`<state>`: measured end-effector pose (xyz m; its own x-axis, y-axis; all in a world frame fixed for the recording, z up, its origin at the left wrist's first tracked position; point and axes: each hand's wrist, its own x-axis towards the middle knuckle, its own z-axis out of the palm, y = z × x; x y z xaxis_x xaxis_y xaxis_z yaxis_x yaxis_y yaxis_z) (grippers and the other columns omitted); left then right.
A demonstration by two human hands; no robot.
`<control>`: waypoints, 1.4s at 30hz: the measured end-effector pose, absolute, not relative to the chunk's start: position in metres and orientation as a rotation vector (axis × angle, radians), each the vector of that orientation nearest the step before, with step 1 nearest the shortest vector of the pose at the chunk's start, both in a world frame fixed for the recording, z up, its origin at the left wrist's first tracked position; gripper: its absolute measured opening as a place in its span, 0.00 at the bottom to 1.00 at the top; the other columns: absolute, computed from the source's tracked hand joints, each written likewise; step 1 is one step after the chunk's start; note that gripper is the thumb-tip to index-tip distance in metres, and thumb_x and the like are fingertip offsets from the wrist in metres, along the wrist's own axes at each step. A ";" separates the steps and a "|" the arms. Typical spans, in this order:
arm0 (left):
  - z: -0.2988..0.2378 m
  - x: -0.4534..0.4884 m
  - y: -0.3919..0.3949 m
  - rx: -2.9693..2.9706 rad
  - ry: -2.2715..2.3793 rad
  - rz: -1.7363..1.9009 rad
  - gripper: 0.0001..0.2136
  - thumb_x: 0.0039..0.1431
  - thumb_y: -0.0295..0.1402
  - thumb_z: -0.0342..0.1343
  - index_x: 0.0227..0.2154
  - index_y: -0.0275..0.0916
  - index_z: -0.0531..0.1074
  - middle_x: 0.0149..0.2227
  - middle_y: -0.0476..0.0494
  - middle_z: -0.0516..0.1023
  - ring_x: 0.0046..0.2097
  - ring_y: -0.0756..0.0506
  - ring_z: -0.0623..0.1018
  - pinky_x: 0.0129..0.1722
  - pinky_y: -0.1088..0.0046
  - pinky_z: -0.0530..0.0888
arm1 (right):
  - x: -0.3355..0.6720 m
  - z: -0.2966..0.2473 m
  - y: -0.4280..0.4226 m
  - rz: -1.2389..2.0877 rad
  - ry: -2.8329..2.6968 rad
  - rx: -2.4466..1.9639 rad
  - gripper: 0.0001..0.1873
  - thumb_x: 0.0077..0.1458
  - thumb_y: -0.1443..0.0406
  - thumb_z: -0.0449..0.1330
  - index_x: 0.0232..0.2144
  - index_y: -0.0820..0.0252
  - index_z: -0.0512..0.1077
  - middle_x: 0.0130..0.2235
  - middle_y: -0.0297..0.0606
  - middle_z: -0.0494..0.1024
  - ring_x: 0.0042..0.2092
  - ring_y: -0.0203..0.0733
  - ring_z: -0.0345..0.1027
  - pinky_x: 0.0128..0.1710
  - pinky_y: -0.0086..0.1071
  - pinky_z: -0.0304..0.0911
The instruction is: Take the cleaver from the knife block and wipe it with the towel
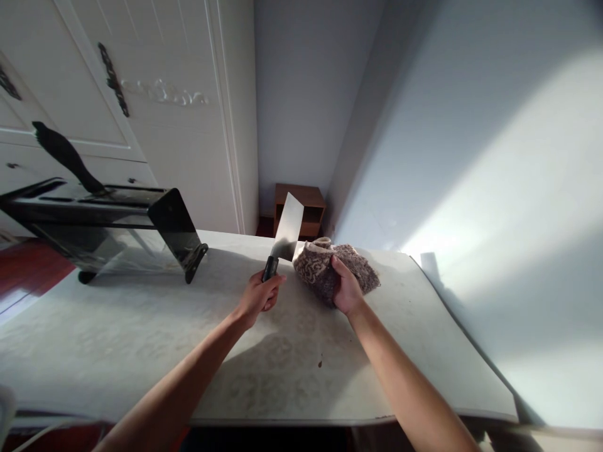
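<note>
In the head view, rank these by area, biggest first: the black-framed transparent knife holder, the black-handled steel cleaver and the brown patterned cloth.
1. Knife holder
2. Cloth, bunched in the right hand
3. Cleaver, in the left hand

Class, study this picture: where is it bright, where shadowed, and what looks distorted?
Head view: light slants brightly across the right wall; head view: shadows fall on the table, and the blade darkens near its handle; head view: the black stand looks stretched.

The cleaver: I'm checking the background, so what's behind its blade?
Behind the cleaver, a brown wooden stand shows partly; the part its blade covers cannot be seen.
</note>
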<state>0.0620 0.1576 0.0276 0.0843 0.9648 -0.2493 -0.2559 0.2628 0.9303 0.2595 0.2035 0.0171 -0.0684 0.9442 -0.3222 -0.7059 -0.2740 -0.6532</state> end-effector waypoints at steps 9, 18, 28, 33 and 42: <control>0.022 0.059 0.157 1.425 1.561 1.060 0.13 0.56 0.40 0.51 0.24 0.36 0.60 0.20 0.51 0.61 0.23 0.53 0.63 0.22 0.77 0.57 | 0.241 0.022 0.188 1.743 -0.534 -0.713 0.14 0.45 0.63 0.69 0.37 0.57 0.75 0.36 0.35 0.79 0.45 0.44 0.73 0.51 0.39 0.66; 0.018 0.071 0.149 1.949 1.877 0.786 0.15 0.54 0.32 0.47 0.45 0.36 0.66 0.32 0.43 0.76 0.35 0.39 0.76 0.33 0.68 0.64 | 0.228 0.024 0.179 1.899 -0.366 -0.556 0.11 0.53 0.61 0.62 0.38 0.60 0.73 0.41 0.37 0.79 0.49 0.44 0.71 0.50 0.39 0.67; 0.010 0.070 0.143 2.124 1.854 1.027 0.22 0.52 0.30 0.48 0.52 0.37 0.59 0.40 0.43 0.79 0.35 0.40 0.79 0.33 0.67 0.70 | 0.214 0.013 0.173 1.938 -0.626 -0.619 0.15 0.45 0.67 0.67 0.38 0.61 0.73 0.34 0.36 0.78 0.36 0.40 0.73 0.39 0.33 0.70; 0.006 0.069 0.144 2.205 1.833 1.003 0.24 0.51 0.29 0.50 0.54 0.35 0.60 0.40 0.39 0.79 0.36 0.39 0.79 0.34 0.67 0.71 | 0.210 0.018 0.166 1.922 -0.805 -0.636 0.16 0.44 0.61 0.70 0.37 0.58 0.74 0.34 0.34 0.77 0.34 0.35 0.71 0.37 0.27 0.69; 0.006 0.070 0.145 2.178 1.621 0.988 0.28 0.51 0.28 0.50 0.58 0.38 0.57 0.50 0.38 0.75 0.46 0.40 0.77 0.44 0.66 0.72 | 0.208 0.016 0.163 1.905 -0.753 -0.667 0.23 0.42 0.62 0.71 0.42 0.57 0.73 0.38 0.36 0.78 0.41 0.41 0.73 0.44 0.33 0.68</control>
<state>0.0698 0.1454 0.0064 0.1504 0.9177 0.3677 0.7470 -0.3491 0.5658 0.2079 0.1628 0.0165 -0.4024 0.9058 -0.1330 -0.5703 -0.3617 -0.7375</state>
